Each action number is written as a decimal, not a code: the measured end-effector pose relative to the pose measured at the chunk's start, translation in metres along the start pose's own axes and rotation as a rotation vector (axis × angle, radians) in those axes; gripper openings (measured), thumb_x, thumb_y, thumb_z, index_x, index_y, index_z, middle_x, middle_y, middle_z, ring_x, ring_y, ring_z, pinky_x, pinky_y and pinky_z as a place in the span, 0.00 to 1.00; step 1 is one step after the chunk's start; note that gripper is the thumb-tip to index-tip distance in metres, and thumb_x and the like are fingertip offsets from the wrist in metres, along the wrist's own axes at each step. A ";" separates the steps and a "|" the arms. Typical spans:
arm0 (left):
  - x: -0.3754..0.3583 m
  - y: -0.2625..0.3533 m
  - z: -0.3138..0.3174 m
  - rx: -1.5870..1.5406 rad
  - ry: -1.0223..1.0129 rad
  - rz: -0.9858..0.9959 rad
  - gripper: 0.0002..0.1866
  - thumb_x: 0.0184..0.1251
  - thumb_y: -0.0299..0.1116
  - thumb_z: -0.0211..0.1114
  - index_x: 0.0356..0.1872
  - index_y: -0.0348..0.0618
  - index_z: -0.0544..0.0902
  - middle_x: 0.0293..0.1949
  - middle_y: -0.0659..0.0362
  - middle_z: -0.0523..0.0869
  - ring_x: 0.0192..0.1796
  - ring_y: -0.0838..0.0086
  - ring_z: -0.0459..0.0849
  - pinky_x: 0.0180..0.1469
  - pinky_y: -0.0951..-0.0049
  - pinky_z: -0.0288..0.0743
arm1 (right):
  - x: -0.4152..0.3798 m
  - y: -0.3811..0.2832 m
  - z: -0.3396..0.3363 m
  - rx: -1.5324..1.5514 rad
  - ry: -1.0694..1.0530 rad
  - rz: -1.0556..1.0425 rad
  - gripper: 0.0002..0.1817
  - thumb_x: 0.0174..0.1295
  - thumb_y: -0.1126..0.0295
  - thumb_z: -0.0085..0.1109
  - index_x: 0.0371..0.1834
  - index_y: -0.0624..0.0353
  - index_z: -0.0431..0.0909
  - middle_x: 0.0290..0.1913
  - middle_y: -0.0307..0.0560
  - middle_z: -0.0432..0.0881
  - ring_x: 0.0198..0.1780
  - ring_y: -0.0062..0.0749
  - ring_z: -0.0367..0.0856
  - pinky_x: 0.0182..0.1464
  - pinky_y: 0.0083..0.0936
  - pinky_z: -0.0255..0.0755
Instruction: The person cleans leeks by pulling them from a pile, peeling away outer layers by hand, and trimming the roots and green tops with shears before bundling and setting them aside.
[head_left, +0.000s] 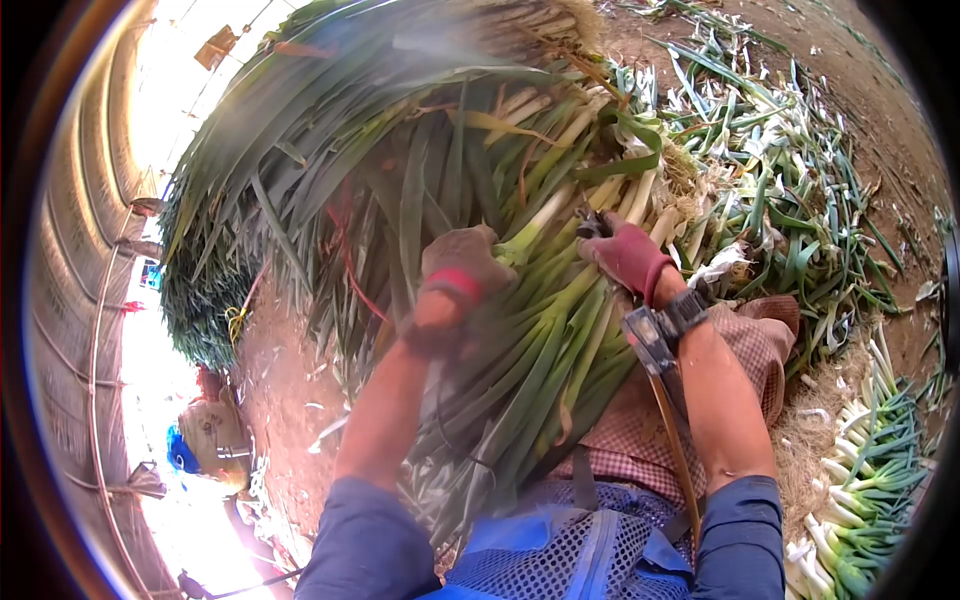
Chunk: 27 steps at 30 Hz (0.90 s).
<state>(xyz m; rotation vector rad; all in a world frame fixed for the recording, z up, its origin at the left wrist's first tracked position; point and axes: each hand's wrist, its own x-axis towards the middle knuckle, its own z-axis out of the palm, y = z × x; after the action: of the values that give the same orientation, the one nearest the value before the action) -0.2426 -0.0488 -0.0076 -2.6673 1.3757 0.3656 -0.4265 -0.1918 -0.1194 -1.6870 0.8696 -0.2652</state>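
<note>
My left hand (468, 265), in a grey glove with a red cuff, is closed around the green part of a large green onion (540, 225). The onion's pale stem points up and right toward my right hand (632, 258). That hand wears a dark red glove and is closed on a small dark tool (594, 225), whose exact kind I cannot make out. A dark device (652, 335) sits by my right wrist, with a brown hose-like line (676, 455) running down from it. More green onions (530, 345) lie across my lap beneath both hands.
A big heap of green onions (330, 130) rises in front and to the left. Stripped leaves and peelings (765, 190) cover the ground at right. Cleaned onions (860, 490) lie in a row at lower right. A container (213, 440) stands at left by the plastic-sheet wall (75, 300).
</note>
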 end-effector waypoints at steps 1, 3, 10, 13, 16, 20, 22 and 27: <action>0.000 -0.001 -0.001 0.001 0.000 0.003 0.32 0.45 0.49 0.77 0.55 0.46 0.90 0.50 0.49 0.93 0.55 0.54 0.90 0.59 0.59 0.82 | 0.003 0.000 0.000 -0.037 0.091 0.038 0.33 0.63 0.59 0.67 0.66 0.69 0.75 0.38 0.54 0.87 0.37 0.37 0.85 0.41 0.33 0.78; -0.001 -0.004 -0.003 -0.070 -0.008 0.051 0.35 0.45 0.50 0.77 0.56 0.40 0.89 0.52 0.46 0.92 0.55 0.52 0.90 0.60 0.59 0.82 | -0.004 0.001 -0.010 0.043 0.036 0.048 0.33 0.63 0.59 0.67 0.67 0.69 0.74 0.37 0.53 0.86 0.37 0.36 0.84 0.41 0.32 0.78; -0.012 -0.030 -0.004 -0.427 -0.068 0.092 0.35 0.43 0.42 0.81 0.53 0.29 0.89 0.45 0.45 0.93 0.48 0.63 0.92 0.54 0.67 0.82 | -0.064 0.016 -0.001 0.131 0.025 -0.203 0.39 0.65 0.57 0.68 0.75 0.69 0.69 0.47 0.58 0.88 0.45 0.39 0.87 0.51 0.31 0.80; -0.028 -0.036 0.006 -0.710 -0.175 0.094 0.27 0.44 0.36 0.82 0.47 0.29 0.90 0.39 0.53 0.92 0.39 0.72 0.89 0.47 0.72 0.80 | -0.073 0.014 -0.003 0.072 0.081 -0.090 0.44 0.65 0.56 0.67 0.81 0.68 0.61 0.53 0.66 0.87 0.53 0.49 0.89 0.57 0.35 0.79; -0.054 -0.040 0.021 -0.988 -0.220 0.038 0.24 0.48 0.32 0.83 0.48 0.30 0.89 0.35 0.61 0.89 0.34 0.80 0.84 0.40 0.77 0.77 | -0.072 0.026 0.006 0.123 0.053 -0.236 0.44 0.65 0.57 0.66 0.81 0.68 0.61 0.54 0.65 0.87 0.53 0.50 0.89 0.58 0.35 0.79; -0.090 -0.043 0.030 -1.040 -0.289 0.042 0.29 0.52 0.31 0.84 0.56 0.31 0.85 0.34 0.67 0.85 0.35 0.86 0.81 0.37 0.82 0.74 | -0.090 0.007 -0.006 0.070 0.048 -0.107 0.44 0.65 0.60 0.66 0.82 0.66 0.60 0.56 0.62 0.87 0.53 0.49 0.89 0.59 0.35 0.80; -0.107 -0.043 0.039 -0.924 -0.227 0.121 0.30 0.52 0.32 0.84 0.56 0.30 0.85 0.35 0.67 0.85 0.36 0.85 0.80 0.38 0.81 0.75 | -0.101 -0.007 -0.013 0.149 -0.018 -0.128 0.44 0.64 0.63 0.67 0.82 0.68 0.61 0.55 0.46 0.83 0.51 0.26 0.80 0.57 0.22 0.75; -0.163 -0.020 0.053 -0.898 -0.313 0.134 0.28 0.54 0.39 0.83 0.55 0.36 0.86 0.36 0.64 0.86 0.36 0.80 0.83 0.41 0.74 0.79 | -0.113 -0.007 -0.017 -0.024 -0.033 -0.235 0.48 0.64 0.63 0.64 0.86 0.61 0.53 0.55 0.59 0.88 0.51 0.44 0.89 0.58 0.35 0.81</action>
<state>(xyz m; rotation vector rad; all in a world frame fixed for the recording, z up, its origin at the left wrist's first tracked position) -0.3259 0.1023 -0.0153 -2.9021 1.5227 1.6809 -0.5129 -0.1291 -0.0778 -1.8124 0.6518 -0.3858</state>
